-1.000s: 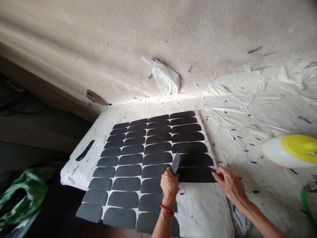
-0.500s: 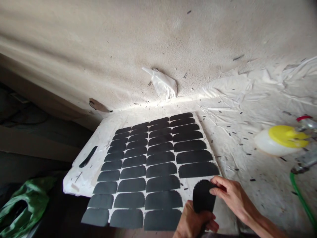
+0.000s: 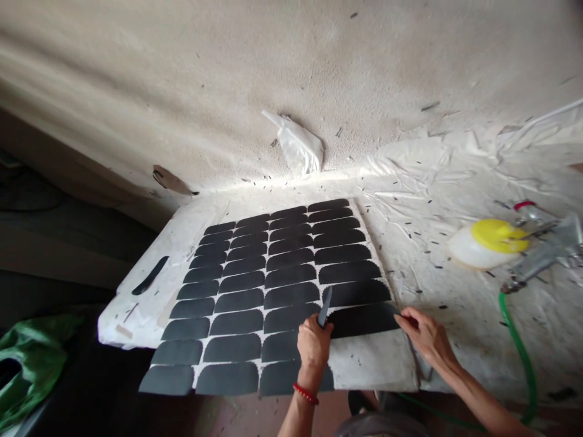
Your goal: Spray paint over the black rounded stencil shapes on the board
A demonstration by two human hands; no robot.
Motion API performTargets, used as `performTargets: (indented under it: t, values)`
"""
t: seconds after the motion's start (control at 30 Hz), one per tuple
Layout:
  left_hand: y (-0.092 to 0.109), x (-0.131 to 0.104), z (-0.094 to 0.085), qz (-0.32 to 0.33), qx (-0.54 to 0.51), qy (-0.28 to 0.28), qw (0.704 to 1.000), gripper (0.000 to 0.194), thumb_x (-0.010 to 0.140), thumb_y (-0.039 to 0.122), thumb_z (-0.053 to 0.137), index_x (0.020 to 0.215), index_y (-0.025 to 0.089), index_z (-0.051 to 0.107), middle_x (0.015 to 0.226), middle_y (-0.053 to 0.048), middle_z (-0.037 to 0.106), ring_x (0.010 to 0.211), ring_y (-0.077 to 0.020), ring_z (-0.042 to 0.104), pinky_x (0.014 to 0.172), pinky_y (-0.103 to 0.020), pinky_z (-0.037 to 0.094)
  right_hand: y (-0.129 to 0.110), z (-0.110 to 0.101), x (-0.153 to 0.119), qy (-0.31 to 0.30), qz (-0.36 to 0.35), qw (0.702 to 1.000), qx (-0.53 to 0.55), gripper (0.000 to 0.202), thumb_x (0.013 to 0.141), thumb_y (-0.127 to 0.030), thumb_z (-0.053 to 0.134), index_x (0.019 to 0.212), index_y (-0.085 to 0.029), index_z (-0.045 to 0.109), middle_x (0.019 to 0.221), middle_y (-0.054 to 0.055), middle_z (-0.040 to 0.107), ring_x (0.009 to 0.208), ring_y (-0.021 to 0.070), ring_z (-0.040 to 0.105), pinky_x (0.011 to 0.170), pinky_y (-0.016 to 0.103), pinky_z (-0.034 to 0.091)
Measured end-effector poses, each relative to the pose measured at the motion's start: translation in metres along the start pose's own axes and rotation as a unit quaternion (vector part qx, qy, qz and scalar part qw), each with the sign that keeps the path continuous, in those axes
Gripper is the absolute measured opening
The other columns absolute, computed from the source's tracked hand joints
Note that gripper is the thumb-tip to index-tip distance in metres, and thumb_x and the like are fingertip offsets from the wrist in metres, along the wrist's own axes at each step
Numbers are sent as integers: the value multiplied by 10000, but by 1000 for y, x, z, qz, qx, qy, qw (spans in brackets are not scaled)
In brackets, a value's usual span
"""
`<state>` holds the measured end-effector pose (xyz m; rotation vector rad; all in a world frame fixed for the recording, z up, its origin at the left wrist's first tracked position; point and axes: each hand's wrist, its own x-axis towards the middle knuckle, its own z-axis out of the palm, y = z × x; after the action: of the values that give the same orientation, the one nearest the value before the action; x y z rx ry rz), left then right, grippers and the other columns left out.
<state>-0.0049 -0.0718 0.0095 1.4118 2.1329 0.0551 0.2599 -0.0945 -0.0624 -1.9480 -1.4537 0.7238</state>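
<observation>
Low in the middle of the frame, the left hand [image 3: 313,344] is closed in a fist around a stack of thin black pieces [image 3: 325,306] held on edge, so that only a narrow dark sliver rises from between thumb and fingers; a red bracelet [image 3: 305,393] circles that wrist. To its right, the right hand [image 3: 423,335] lies low with its fingers pinched narrow on the right end of a single black piece [image 3: 363,319] — the nearest one in the rightmost column, lying flat on the board and reaching from just beside the left fist across to those fingertips. That piece is one of many rounded black shapes [image 3: 255,285] laid out in rows and columns over a white board [image 3: 136,315] that fills the centre and lower left of the frame; a dark slot-shaped handle hole [image 3: 150,275] shows near the board's left edge. Below the held piece, the board's lower right corner is bare white. The board rests on crumpled white sheeting [image 3: 460,182] flecked with small dark scraps, spreading toward the right. At the right edge of the frame sits a spray gun [image 3: 542,252] with a white cup and a yellow lid [image 3: 498,235], and a green hose [image 3: 521,346] curves down from it. A white plastic scrap [image 3: 298,145] sticks out from the rough wall above centre — and a green bag [image 3: 31,364] lies in the dark lower left corner.
</observation>
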Motion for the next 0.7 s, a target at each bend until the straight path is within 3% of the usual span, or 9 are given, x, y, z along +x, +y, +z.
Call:
performTargets:
  t: [0.2, 0.53, 0.7]
  values:
    - [12, 9, 7, 0, 91, 0, 996, 291, 890, 338, 563, 1106, 181, 677, 1094, -150, 714, 1022, -256, 689, 809, -307, 502, 6, 7, 6, 4, -17, 1000, -24, 344, 780, -548, 466, 627, -246, 530, 598, 13, 626, 564, 202, 605, 582, 301, 409]
    - [10, 14, 13, 15, 124, 12, 992, 277, 906, 357, 533, 1043, 152, 658, 1059, -165, 707, 992, -284, 694, 788, -338, 506, 4, 14, 8, 13, -9, 999, -49, 275, 780, -476, 501, 628, -247, 505, 594, 15, 622, 566, 192, 596, 576, 292, 406]
    - [14, 4, -1, 56, 105, 51, 992, 241, 866, 250, 591, 1072, 128, 625, 1024, -168, 710, 1007, -289, 689, 850, -372, 506, -13, 3, 8, 11, 8, 998, -55, 166, 729, -394, 555, 715, -245, 485, 614, 34, 591, 566, 228, 582, 544, 314, 368]
